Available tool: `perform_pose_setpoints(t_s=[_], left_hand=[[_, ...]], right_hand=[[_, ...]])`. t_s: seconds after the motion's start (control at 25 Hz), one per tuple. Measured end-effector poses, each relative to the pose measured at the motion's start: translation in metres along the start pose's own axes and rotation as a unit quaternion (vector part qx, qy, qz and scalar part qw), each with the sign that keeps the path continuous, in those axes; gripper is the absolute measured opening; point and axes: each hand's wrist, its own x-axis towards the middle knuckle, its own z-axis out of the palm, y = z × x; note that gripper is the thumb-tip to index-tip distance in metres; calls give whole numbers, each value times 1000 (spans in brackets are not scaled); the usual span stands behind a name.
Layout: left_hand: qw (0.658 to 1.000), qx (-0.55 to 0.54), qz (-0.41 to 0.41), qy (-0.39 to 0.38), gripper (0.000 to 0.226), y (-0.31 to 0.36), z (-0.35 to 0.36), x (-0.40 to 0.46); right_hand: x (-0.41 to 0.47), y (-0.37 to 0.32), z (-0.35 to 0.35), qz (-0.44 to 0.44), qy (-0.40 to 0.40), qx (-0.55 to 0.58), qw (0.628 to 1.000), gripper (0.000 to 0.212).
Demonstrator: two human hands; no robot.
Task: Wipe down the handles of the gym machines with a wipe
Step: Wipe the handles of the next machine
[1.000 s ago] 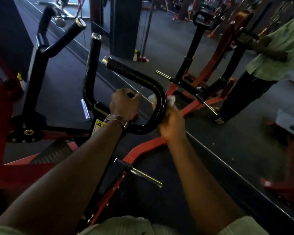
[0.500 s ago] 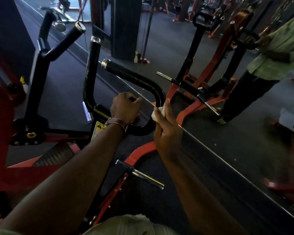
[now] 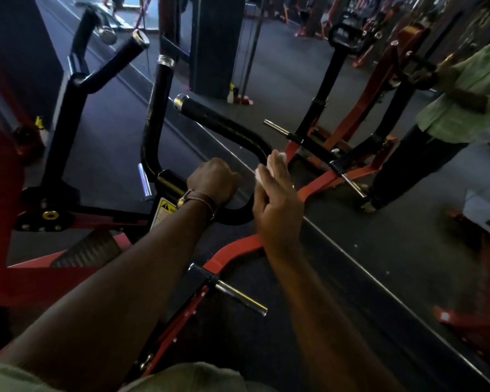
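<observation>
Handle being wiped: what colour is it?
Black handle with a silver end cap, clearest in the head view.

The right hand (image 3: pixel 276 199) slid the wipe (image 3: pixel 277 159) up the handle's (image 3: pixel 224 127) bend.

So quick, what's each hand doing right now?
Left hand: gripping the black handle.
Right hand: holding the white wipe against that handle.

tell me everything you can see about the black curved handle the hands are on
The black curved handle is a glossy tube bent into a U, its two arms rising to chrome end caps. The left hand grips its bottom bend; the right hand presses a white wipe against the right-hand bend. It sits on a red-framed machine.
</observation>
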Motion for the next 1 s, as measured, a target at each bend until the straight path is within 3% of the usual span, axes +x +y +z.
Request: perform_pose_setpoints(t_s=[0.16,0.32,0.44,0.56,0.64,0.68,0.84,1.0], left_hand=[[995,-104,-2,15,27,-2,-4,1],[988,-145,-25,50,26,-1,-10,-1],[986,-151,-11,70,29,-3,-7,-5],[976,-193,14,105,30,-8,-4,-5],[960,-243,17,136,29,-9,-6,-3],[951,-271,13,151,28,-8,-7,-1],[909,-373,-44,181,31,-9,-7,10],[915,-369,-79,144,35,-12,-10,16]], right_hand=[[43,7,3,-44,-53,-22,997,33],[102,8,-3,-54,-91,37,994,26],[79,-1,-7,68,-53,107,990,26],[52,-2,-19,209,-2,175,962,27],[62,-4,-21,258,-4,195,946,24],[77,-6,-19,244,-38,172,954,22],[135,-27,7,55,-211,35,975,21],[105,-21,-1,16,-176,-41,983,30]])
